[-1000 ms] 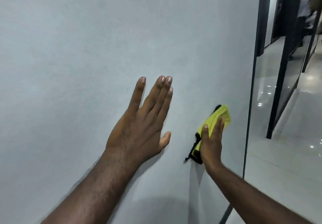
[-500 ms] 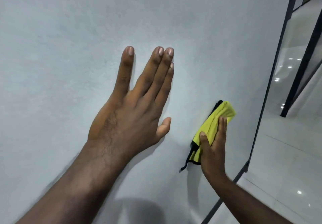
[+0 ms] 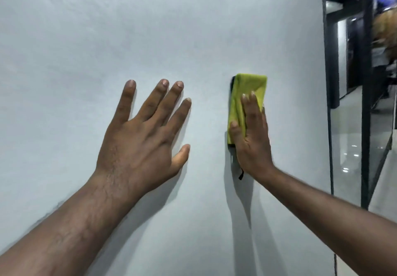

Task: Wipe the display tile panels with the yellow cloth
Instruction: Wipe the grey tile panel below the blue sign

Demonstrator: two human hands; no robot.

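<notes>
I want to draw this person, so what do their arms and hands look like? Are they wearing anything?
Both arms are bare. The left hand and right hand have no gloves or rings, and short nails. No sleeve, watch or bracelet shows on the left forearm or right forearm. The left forearm has fine hairs.

Two hands (image 3: 139, 147) (image 3: 252, 144), one cloth (image 3: 249, 88), one panel (image 3: 193, 28).

The right hand (image 3: 252, 144) covers the lower half of the yellow cloth (image 3: 249, 86), hiding its fold there. The tile panel (image 3: 150, 28) runs past the top, left and bottom picture edges. Both forearms are cut off at the lower corners. A brown shape (image 3: 385, 28) at the right edge is too blurred to tell.
</notes>
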